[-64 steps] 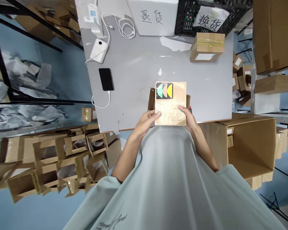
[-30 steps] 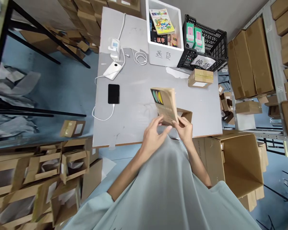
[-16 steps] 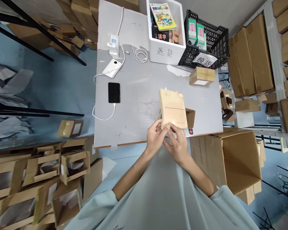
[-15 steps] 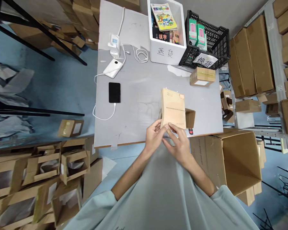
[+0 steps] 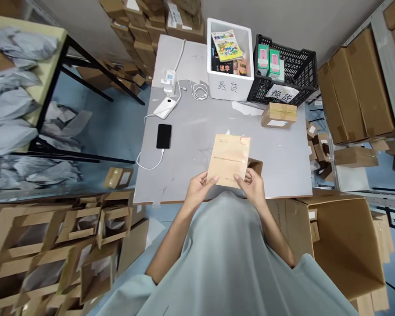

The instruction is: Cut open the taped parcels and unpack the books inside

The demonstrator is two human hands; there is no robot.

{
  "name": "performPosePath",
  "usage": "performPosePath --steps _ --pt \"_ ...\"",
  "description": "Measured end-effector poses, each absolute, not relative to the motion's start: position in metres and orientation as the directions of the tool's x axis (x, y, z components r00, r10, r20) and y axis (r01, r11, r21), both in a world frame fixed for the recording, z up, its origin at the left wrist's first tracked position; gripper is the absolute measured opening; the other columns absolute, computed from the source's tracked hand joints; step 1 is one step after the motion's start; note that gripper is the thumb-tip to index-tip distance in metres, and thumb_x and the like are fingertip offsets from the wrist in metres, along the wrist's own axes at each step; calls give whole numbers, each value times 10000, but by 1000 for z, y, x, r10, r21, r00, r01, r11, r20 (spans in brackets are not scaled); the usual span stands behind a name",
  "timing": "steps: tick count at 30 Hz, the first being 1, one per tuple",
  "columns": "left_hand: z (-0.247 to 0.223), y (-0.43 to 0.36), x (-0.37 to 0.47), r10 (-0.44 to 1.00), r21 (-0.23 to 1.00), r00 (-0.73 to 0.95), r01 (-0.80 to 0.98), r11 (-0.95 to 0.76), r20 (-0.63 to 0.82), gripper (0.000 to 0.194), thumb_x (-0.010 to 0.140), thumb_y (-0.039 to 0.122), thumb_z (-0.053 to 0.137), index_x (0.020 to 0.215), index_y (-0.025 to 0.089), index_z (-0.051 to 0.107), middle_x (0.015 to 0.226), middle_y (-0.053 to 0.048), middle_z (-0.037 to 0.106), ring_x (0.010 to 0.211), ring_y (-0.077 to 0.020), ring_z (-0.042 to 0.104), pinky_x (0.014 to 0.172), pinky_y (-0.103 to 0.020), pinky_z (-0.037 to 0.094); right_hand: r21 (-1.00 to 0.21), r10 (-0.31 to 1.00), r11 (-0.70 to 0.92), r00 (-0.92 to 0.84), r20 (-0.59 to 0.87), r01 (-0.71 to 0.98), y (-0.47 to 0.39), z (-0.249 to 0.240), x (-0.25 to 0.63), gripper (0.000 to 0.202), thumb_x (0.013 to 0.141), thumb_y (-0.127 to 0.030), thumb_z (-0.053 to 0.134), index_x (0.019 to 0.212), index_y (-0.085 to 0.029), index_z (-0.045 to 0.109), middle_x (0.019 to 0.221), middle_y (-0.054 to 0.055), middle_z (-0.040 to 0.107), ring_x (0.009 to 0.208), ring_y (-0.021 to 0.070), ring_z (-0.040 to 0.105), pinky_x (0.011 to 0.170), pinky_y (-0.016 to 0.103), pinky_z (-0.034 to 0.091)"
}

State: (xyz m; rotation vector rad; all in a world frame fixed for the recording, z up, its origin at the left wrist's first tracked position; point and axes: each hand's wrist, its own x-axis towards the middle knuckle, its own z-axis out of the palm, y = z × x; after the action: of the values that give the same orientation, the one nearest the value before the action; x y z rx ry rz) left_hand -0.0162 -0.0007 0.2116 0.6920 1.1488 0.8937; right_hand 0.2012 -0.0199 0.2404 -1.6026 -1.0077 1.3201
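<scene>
A tan paper-covered book [image 5: 228, 159], with a line of small print across its front and a red mark in the upper right corner, is held over the table's front edge. My left hand [image 5: 199, 186] grips its lower left corner, thumb on the cover. At the lower right corner my right hand [image 5: 253, 184] holds it the same way. The fingers of both hands are partly hidden behind the book. Just behind the book and my right hand, part of an open cardboard box [image 5: 255, 166] shows on the table.
On the grey table [image 5: 191, 145] lie a black phone [image 5: 163, 136], a white power bank [image 5: 165, 108] and cables. A white foam bin [image 5: 230, 87] of books, a black crate [image 5: 299, 66] and a taped carton [image 5: 279, 115] stand behind. A large open carton [image 5: 345, 245] is at right.
My right hand has moved from the book's bottom edge to its lower right corner, and my left hand to the lower left. The book now faces up more squarely. The view has shifted.
</scene>
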Motion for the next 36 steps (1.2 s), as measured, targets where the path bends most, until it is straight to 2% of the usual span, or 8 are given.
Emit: performPosePath --steps 7,14,17,21,24,26,31,36 --pt "201 2 46 900 909 -126 -78 410 -417 701 754 751 971 1069 135 858 999 -114 883 911 -267 798 871 -356 617 -815 963 -265 175 -203 516 -29 235 230 325 1038 -581 713 1105 -265 742 1001 94 898 892 301 873 840 402 697" --pt "235 6 79 894 888 8 -118 445 -448 583 777 671 1003 1018 154 885 974 -116 878 948 -279 807 899 -387 649 -946 946 -323 42 -322 31 6 228 301 564 912 -795 831 883 -252 678 781 15 802 745 206 775 701 302 641" --pt "252 1 95 901 897 8 -97 432 -433 558 797 662 997 1034 165 903 1021 -118 886 988 -299 822 894 -405 673 -936 937 -349 -41 -347 -37 22 215 325 649 855 -872 843 860 -241 692 670 -29 706 663 168 685 655 277 590" --pt "260 -3 118 920 928 -118 -22 373 -373 555 818 635 991 1118 174 917 1068 -114 897 1044 -328 841 936 -431 700 -956 956 -290 68 -287 43 30 206 333 623 873 -803 860 1078 -221 770 983 76 846 900 236 787 804 351 669" --pt "257 -4 131 934 952 -237 85 293 -266 542 917 639 902 1199 177 913 1130 -110 900 1110 -336 839 1003 -442 693 -961 953 -150 294 -77 234 22 217 324 556 975 -646 817 1323 -217 760 1359 167 815 1124 265 799 940 412 697" --pt "253 -6 136 951 952 -266 215 217 -157 468 994 598 829 1213 193 915 1082 -93 898 1046 -313 841 993 -429 687 -963 969 -92 244 -28 252 11 230 311 514 1045 -583 759 1409 -220 746 1432 180 794 1175 262 809 943 402 710" --pt "249 -8 145 988 890 -81 447 -85 135 291 1030 450 754 1206 293 925 1243 -118 886 1165 -334 836 1058 -471 674 -973 981 -108 181 -71 205 -8 244 274 617 942 -666 878 1328 -197 771 1243 173 867 1100 312 850 898 424 732" --pt "259 -3 140 966 884 218 411 -223 142 451 968 304 799 1414 329 863 1515 -125 799 1387 -356 773 1208 -530 631 -984 927 -178 333 -172 -12 10 235 277 551 998 -733 770 1108 -194 801 1074 140 899 983 296 859 894 417 720"
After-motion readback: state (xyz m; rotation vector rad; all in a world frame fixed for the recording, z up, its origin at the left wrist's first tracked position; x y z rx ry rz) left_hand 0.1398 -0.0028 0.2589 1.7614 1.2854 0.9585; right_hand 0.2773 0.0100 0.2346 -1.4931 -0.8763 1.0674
